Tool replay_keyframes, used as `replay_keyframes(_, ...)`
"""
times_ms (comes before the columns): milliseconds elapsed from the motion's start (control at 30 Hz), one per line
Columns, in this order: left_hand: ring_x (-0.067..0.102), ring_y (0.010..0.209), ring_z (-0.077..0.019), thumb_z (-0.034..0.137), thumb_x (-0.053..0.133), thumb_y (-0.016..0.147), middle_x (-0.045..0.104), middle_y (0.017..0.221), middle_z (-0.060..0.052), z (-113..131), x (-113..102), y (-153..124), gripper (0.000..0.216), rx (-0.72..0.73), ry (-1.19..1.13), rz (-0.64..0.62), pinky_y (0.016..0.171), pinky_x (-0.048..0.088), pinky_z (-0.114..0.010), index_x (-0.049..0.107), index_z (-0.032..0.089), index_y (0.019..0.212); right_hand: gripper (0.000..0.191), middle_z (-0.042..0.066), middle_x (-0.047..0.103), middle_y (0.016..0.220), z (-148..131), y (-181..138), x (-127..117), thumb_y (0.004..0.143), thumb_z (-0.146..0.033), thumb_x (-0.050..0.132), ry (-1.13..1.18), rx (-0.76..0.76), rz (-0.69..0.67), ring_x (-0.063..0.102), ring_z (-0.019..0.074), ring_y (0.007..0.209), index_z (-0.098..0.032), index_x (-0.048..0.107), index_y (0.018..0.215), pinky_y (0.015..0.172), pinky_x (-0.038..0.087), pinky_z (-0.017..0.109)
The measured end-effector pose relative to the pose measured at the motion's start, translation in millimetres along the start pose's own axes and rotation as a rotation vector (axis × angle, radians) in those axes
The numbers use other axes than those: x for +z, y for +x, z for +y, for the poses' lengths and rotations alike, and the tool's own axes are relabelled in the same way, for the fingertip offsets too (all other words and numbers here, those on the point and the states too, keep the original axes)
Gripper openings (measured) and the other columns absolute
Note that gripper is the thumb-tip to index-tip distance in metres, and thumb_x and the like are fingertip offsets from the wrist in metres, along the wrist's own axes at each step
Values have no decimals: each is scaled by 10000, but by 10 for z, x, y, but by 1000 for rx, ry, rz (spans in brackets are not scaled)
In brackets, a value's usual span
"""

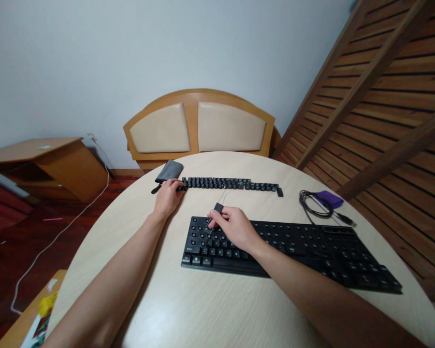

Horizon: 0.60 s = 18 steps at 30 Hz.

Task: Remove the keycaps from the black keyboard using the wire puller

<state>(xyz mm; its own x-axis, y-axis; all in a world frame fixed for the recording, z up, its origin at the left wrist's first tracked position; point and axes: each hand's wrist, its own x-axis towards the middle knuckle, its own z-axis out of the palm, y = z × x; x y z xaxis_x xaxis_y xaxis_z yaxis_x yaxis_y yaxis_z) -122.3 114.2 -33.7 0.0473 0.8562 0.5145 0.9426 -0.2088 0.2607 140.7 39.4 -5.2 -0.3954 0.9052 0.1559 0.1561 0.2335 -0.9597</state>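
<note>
Keyboard [290, 239] lay on the table [174, 309] below the right hand [236, 226], which held a puller [218, 207], while the left hand [168, 195] curled at the loose keys [217, 183], its grip hard to tell, so lining them up seemed the step, with gentle nudges likely needed next

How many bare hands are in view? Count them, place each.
2: the left hand at the left end of the loose black keycaps; the right hand over the black keyboard, holding a black-handled wire tool.
</note>
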Motion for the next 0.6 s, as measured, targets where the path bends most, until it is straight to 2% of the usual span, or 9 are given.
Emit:
replay_keyframes(133, 541, 1132, -303, 235, 596, 867, 610, 1219, -112, 148, -119, -39, 225, -17, -73, -16, 1020, 428, -443, 657, 199, 1080, 356, 84, 752, 824, -12, -4, -12, 912, -400, 557, -54, -8, 9, 698, 214, 846, -163, 705, 691, 823, 502, 322)
replay_keyframes(200, 576, 1073, -283, 270, 558, 895, 633, 1164, -115, 263, -191, -51, 226, -20, -127, -64, 969, 461, -426, 649, 188, 1085, 348, 71, 737, 786, -10, -3, -17, 912, -402, 555, -99, -12, 16, 684, 208, 795, -158, 697, 710, 769, 497, 311)
replay_keyframes(300, 642, 782, -192, 326, 519, 929, 702, 961, -71, 474, -300, -72, 250, 41, -248, -269, 733, 528, -315, 658, 164, 1059, 346, 47, 701, 724, -2, -2, -19, 916, -404, 547, -150, -25, 6, 638, 182, 696, -151, 675, 719, 671, 465, 284)
replay_keyframes(367, 642, 702, -156, 379, 598, 888, 722, 856, -27, 617, -375, -96, 239, 113, -320, -434, 659, 512, -258, 692, 179, 980, 339, 31, 672, 697, 0, -4, -17, 922, -397, 540, -165, -53, -4, 602, 163, 655, -150, 662, 726, 631, 437, 270)
replay_keyframes(467, 642, 716, -159, 388, 547, 917, 732, 851, -43, 780, -499, -133, 278, 180, -447, -765, 652, 492, -255, 687, 158, 985, 311, 22, 651, 698, 0, -7, -12, 925, -387, 538, -163, -87, -11, 584, 154, 660, -148, 661, 768, 623, 423, 259)
replay_keyframes(533, 636, 721, -171, 347, 573, 888, 733, 872, -62, 836, -583, -145, 259, 174, -440, -850, 658, 486, -268, 679, 142, 1007, 300, 22, 653, 712, -3, -9, -11, 921, -389, 547, -166, -90, -18, 585, 155, 677, -148, 666, 787, 628, 423, 256)
replay_keyframes(600, 637, 758, -183, 320, 637, 837, 737, 936, -70, 856, -654, -144, 270, 177, -409, -884, 695, 487, -280, 676, 152, 1046, 298, 19, 654, 713, -9, -11, -11, 916, -392, 556, -180, -85, -24, 580, 154, 676, -151, 668, 781, 623, 417, 255)
